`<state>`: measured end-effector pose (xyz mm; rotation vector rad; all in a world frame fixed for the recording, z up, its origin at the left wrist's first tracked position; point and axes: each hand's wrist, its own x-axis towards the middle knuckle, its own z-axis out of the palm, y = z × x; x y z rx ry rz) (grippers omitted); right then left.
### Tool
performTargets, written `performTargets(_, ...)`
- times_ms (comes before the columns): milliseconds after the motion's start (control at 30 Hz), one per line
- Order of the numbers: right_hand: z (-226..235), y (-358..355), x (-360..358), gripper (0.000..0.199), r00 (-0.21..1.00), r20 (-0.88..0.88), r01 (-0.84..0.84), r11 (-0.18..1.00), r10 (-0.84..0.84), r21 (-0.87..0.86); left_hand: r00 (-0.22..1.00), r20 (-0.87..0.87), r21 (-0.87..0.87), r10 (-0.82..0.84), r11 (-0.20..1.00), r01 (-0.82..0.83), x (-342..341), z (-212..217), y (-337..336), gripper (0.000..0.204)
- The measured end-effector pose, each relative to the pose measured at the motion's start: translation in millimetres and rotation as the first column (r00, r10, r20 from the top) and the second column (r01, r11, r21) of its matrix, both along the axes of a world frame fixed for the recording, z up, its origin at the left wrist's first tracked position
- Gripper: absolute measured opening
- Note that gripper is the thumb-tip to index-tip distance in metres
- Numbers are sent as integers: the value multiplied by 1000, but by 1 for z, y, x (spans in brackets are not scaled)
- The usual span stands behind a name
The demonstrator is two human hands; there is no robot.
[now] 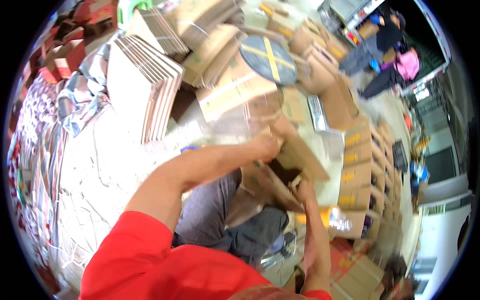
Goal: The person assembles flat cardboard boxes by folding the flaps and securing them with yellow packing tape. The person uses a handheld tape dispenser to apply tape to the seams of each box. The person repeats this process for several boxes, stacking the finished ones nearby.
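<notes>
Around open carton (306, 159): passage over floor (87, 167) well left of it; narrow gap right of it, then carton rows (352, 172) block; shiny yellow item (326, 218) lower right; legs (206, 207) lower left; cardboard stack (132, 90) beyond, left

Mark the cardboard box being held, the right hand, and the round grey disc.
cardboard box (303, 158): head view, on its raised brown panel
right hand (303, 191): head view, middle of the hand
round grey disc (270, 59): head view, where its yellow strips cross
</notes>
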<state>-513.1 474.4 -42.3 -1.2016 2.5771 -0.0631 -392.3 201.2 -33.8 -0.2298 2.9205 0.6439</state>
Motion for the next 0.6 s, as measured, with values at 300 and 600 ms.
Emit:
performTargets(300,-23,30,-8,27,613,789,518,779,-49,-354,944,84,258,-319,922,289,39,36,-10,78)
performTargets(600,-39,29,-14,28,538,843,681,582,16,-445,956,-22,353,-292,893,280,32,47,-14,70)
